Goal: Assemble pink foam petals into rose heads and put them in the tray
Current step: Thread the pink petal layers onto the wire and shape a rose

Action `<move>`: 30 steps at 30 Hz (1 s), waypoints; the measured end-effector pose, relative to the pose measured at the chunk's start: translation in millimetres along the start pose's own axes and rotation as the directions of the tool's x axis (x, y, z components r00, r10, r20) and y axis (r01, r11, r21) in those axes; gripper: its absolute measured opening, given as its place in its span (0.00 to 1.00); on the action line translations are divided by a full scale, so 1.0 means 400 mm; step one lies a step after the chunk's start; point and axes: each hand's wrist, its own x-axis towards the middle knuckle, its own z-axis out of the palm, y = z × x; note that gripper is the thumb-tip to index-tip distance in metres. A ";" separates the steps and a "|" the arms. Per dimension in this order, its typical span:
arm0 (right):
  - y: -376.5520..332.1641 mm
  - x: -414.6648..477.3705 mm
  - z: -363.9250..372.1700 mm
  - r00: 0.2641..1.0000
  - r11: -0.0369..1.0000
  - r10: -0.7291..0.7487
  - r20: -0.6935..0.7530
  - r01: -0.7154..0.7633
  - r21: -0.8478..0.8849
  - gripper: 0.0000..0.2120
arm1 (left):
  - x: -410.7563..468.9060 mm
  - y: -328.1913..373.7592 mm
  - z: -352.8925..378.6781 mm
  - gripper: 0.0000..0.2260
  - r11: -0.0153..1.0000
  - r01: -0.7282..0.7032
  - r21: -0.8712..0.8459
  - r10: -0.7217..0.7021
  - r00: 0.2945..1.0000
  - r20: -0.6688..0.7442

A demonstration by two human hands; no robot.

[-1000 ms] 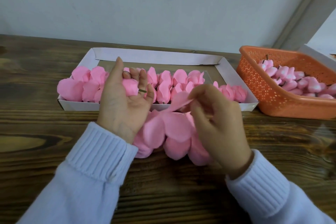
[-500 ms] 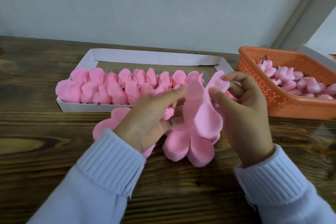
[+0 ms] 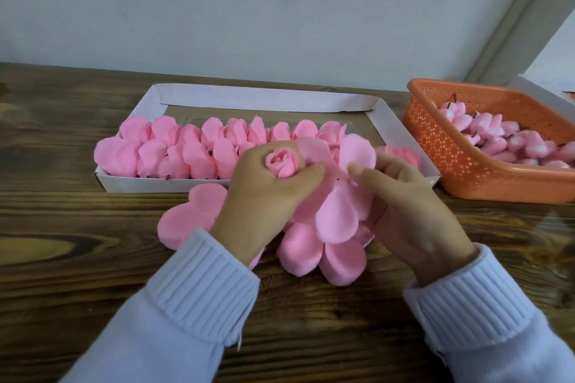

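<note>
Over a wooden table [image 3: 62,227], the left hand [image 3: 261,196] curls around a small pink rosebud [image 3: 281,165], just in front of the white cardboard tray [image 3: 264,99] filled with rose heads [image 3: 186,149]. The right hand [image 3: 413,211] pinches a cluster of flat foam petals [image 3: 337,218] beside the bud. An orange basket [image 3: 466,171] sits to the right.
</note>
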 end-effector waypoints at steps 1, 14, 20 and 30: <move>0.001 -0.001 0.000 1.000 1.000 0.007 0.004 -0.007 -0.030 0.21 | -0.001 0.003 0.000 0.17 0.999 -0.028 0.025 0.028 1.000 0.001; 0.012 -0.004 0.001 0.992 0.978 -0.071 -0.106 0.048 -0.202 0.08 | 0.005 -0.002 0.004 0.19 0.996 -0.073 -0.051 0.070 0.996 -0.056; 0.032 -0.005 0.000 0.973 0.967 -0.044 -0.228 -0.016 -0.256 0.12 | 0.012 -0.005 0.004 0.23 0.982 -0.008 -0.189 -0.004 0.998 -0.065; 0.034 -0.012 0.019 0.944 0.939 -0.133 -0.302 0.022 -0.344 0.05 | -0.010 0.021 0.011 0.25 0.965 -0.225 -0.131 0.228 0.974 0.010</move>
